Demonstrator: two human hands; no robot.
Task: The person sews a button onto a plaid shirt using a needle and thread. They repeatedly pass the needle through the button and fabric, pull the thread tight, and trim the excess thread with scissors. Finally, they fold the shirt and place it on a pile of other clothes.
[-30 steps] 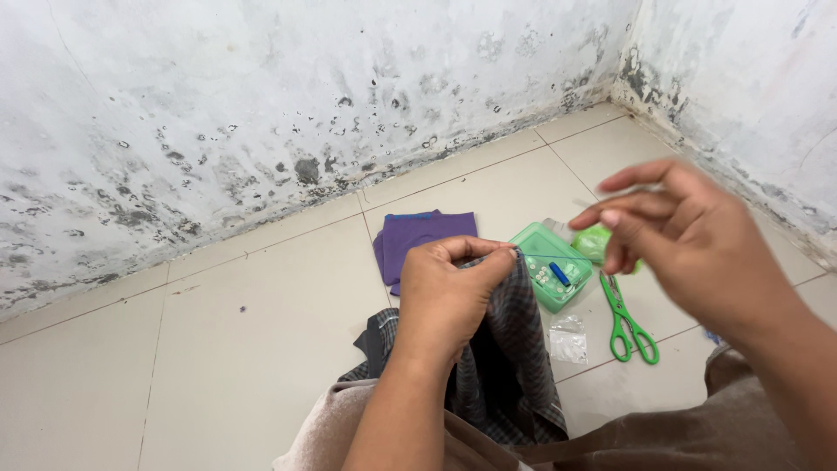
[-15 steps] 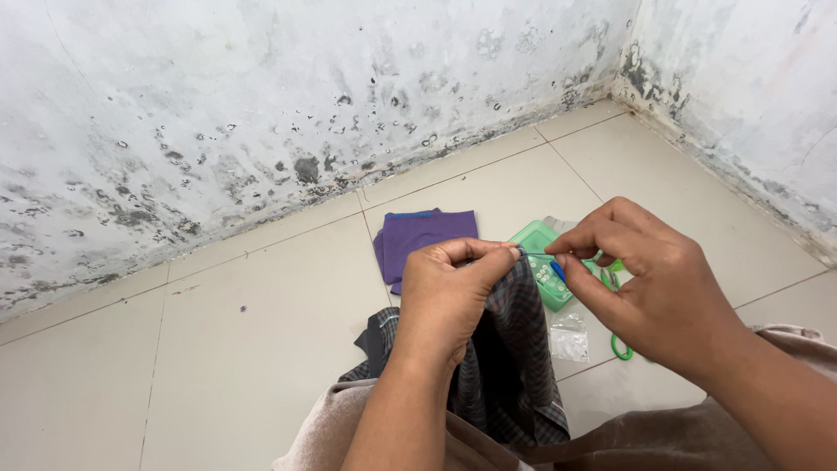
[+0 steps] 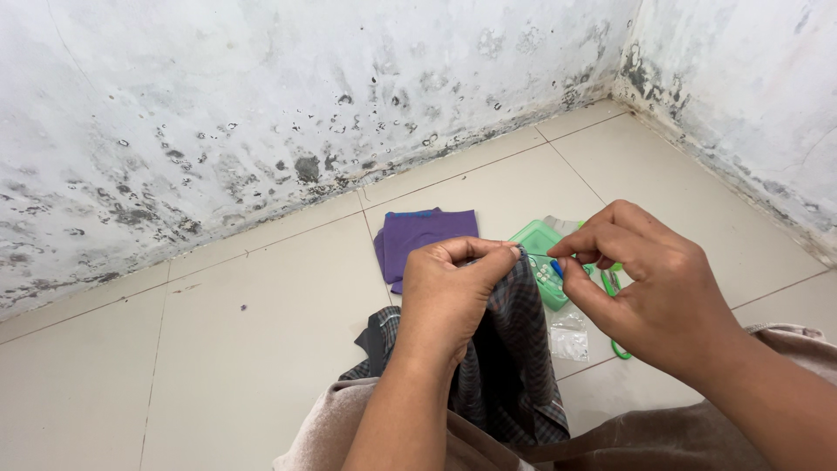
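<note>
Folded purple cloth (image 3: 425, 240) lies flat on the tiled floor (image 3: 218, 349). Dark plaid woven fabric (image 3: 506, 366) is pinched at its top edge by the closed left hand (image 3: 449, 292). Thin needle (image 3: 536, 255) is gripped between right hand (image 3: 649, 279) fingertips, just beside it. Green plastic box (image 3: 539, 240) and green-handled scissors (image 3: 615, 288) are partly hidden behind.

Green scissors (image 3: 617, 314) mostly hidden behind right hand (image 3: 649, 283); needle beside dark checked cloth (image 3: 510, 366) too small to tell.
</note>
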